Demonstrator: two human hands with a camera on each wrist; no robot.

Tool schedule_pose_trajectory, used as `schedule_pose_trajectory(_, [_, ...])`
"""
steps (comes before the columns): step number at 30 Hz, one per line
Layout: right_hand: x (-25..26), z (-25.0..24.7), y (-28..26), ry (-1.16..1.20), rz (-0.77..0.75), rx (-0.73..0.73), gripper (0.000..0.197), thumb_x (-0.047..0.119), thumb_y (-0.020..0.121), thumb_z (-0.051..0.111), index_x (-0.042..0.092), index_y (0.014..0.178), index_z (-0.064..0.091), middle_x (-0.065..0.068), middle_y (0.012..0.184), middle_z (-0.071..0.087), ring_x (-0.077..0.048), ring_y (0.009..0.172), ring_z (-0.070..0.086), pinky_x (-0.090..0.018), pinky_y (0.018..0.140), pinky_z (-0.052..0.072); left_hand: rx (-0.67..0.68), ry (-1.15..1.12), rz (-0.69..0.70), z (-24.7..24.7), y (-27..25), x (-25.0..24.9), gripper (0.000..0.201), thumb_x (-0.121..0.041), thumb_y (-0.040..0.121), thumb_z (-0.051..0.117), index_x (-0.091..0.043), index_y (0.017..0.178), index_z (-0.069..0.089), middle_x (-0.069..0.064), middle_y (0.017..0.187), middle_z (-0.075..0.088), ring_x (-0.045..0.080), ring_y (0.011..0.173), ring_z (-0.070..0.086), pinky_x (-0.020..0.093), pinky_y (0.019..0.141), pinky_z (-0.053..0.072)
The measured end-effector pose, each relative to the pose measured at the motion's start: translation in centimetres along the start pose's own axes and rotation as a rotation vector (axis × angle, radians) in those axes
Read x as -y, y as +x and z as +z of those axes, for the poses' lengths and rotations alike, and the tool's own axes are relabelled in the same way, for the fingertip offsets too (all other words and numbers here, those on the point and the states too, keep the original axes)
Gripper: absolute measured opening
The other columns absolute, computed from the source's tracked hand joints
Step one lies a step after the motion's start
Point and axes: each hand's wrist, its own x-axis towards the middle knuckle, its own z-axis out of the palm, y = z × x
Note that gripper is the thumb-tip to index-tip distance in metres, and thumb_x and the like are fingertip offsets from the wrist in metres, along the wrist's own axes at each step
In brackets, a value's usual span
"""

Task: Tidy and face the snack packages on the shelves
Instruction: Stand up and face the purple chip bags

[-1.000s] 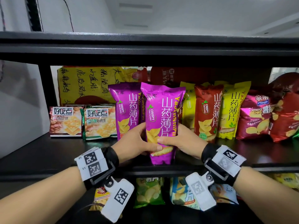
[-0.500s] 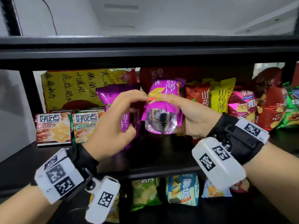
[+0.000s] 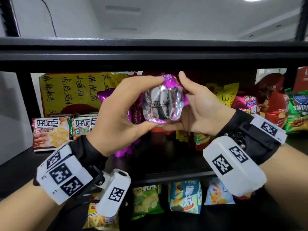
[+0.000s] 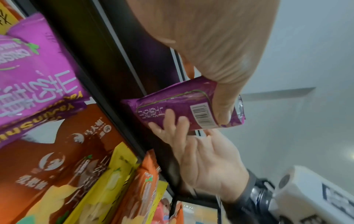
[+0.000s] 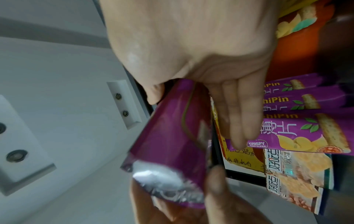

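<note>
Bag: a purple pouch [image 3: 164,104], tipped so its crinkled silver base faces the head camera; that base carries dark characters I cannot read for sure.
Bag back: the left wrist view shows a white barcode patch, a thin green curved line and pale characters too blurred to read.
Bag place: lifted in front of the shelf [image 3: 175,175], off its board, just ahead of the standing purple packs [image 3: 131,117].
Left hand [image 3: 120,117]: curled round the bag's left side, thumb under the base and fingers over the top.
Right hand [image 3: 198,110]: thumb on top, straight fingers along the bag's far side, clasping it between them.
Purple packs: "CRISPY YAM SLICES" and "...hiPin" readable in the right wrist view.
Cracker boxes [image 3: 50,130]: left of the purple packs on the shelf, large black characters on white.
Yellow sign [image 3: 75,90]: behind the boxes, handwritten black characters.
Red bag [image 3: 250,105]: right of the purple packs, "POTATO CHIPS" partly visible.
</note>
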Motion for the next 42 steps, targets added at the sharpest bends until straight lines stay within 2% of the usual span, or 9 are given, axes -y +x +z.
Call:
schedule_pose_trajectory(3, [0.3, -0.5, 0.3, 0.054, -0.066, 0.063, 0.082, 0.073, 0.093, 0.027, 0.009, 0.136, 0.056, -0.023, 0.127, 0.065, -0.039, 0.102, 0.07, -0.045, 0.077, 0.061, -0.111, -0.061, 0.026, -0.9, 0.7, -0.3, 0.069, -0.03, 0.081, 0.083, -0.017, 0.139, 0.047, -0.01, 0.136, 0.054, 0.016, 0.127, 0.056, 0.033, 0.104, 0.046])
schedule_pose_trajectory(7, [0.4, -0.2, 1.0, 0.033, -0.095, 0.07, 0.081, 0.069, 0.091, 0.036, 0.002, 0.132, 0.056, -0.025, 0.119, 0.066, -0.037, 0.097, 0.07, -0.039, 0.068, 0.061, -0.175, -0.031, 0.023, -1.9, 1.5, -0.1, 0.072, -0.031, 0.076, 0.086, -0.017, 0.135, 0.047, -0.014, 0.131, 0.053, 0.014, 0.121, 0.057, 0.03, 0.101, 0.045])
schedule_pose_trajectory(10, [-0.8, 0.0, 1.9, -0.01, -0.106, 0.011, 0.074, 0.064, 0.083, 0.05, 0.008, 0.131, 0.06, -0.03, 0.132, 0.057, -0.037, 0.105, 0.066, -0.045, 0.077, 0.062, -0.222, -0.029, -0.044, -2.4, 1.3, 0.4, 0.065, -0.034, 0.077, 0.086, -0.013, 0.126, 0.05, -0.013, 0.121, 0.055, 0.015, 0.111, 0.059, 0.031, 0.095, 0.047])
schedule_pose_trajectory(15, [-3.9, -0.7, 2.8, -0.129, -0.181, -0.048, 0.061, 0.046, 0.07, 0.073, 0.017, 0.123, 0.065, -0.008, 0.122, 0.07, -0.03, 0.121, 0.062, -0.06, 0.103, 0.045, -0.316, -0.082, -0.197, -2.9, 0.8, 0.9, 0.057, -0.036, 0.083, 0.079, -0.01, 0.127, 0.053, -0.009, 0.12, 0.058, 0.013, 0.113, 0.06, 0.031, 0.098, 0.047])
schedule_pose_trajectory(23, [-8.1, -1.8, 4.4, 0.209, -0.11, 0.062, 0.043, 0.019, 0.076, 0.073, 0.011, 0.118, 0.065, -0.013, 0.107, 0.072, -0.028, 0.095, 0.071, -0.05, 0.083, 0.059, -0.369, -0.028, -0.414, -3.0, 0.3, 1.6, 0.042, -0.041, 0.091, 0.063, -0.007, 0.116, 0.067, -0.015, 0.102, 0.065, -0.011, 0.091, 0.06, 0.005, 0.078, 0.041])
schedule_pose_trajectory(28, [-9.2, -2.5, 4.0, 0.223, -0.099, 0.065, 0.032, 0.016, 0.078, 0.071, 0.016, 0.109, 0.074, -0.011, 0.104, 0.074, -0.022, 0.086, 0.072, -0.039, 0.075, 0.061, -0.298, 0.018, -0.539, -3.1, -1.6, 2.4, 0.032, -0.054, 0.091, 0.057, -0.029, 0.105, 0.07, -0.02, 0.09, 0.069, -0.009, 0.082, 0.061, 0.012, 0.072, 0.045])
schedule_pose_trajectory(31, [-9.4, -3.2, 3.4, 0.241, -0.103, 0.067, 0.055, 0.017, 0.07, 0.076, 0.008, 0.124, 0.067, -0.016, 0.11, 0.072, -0.027, 0.09, 0.073, -0.043, 0.082, 0.06, -0.235, -0.003, -0.627, -3.2, -3.3, 2.9, 0.028, -0.064, 0.087, 0.056, -0.041, 0.098, 0.069, -0.023, 0.088, 0.072, -0.004, 0.081, 0.065, 0.018, 0.073, 0.048])
schedule_pose_trajectory(36, [-8.5, -4.2, 2.8, 0.208, -0.135, -0.041, 0.041, 0.009, 0.071, 0.073, 0.006, 0.111, 0.073, -0.016, 0.098, 0.075, -0.026, 0.08, 0.074, -0.037, 0.07, 0.062, -0.146, -0.037, -0.73, -2.1, -5.3, 4.0, 0.04, -0.042, 0.083, 0.076, -0.029, 0.12, 0.065, -0.013, 0.112, 0.071, 0.004, 0.106, 0.066, 0.035, 0.096, 0.054])
schedule_pose_trajectory(42, [-5.4, -4.2, 1.4, 0.138, -0.102, -0.199, 0.048, 0.012, 0.065, 0.069, 0.003, 0.112, 0.068, -0.019, 0.1, 0.075, -0.026, 0.073, 0.073, -0.035, 0.065, 0.061, 0.219, 0.107, -0.366, 0.1, -5.0, 2.6, 0.073, -0.043, 0.075, 0.082, -0.028, 0.139, 0.052, -0.012, 0.143, 0.051, 0.004, 0.137, 0.042, 0.025, 0.117, 0.031])
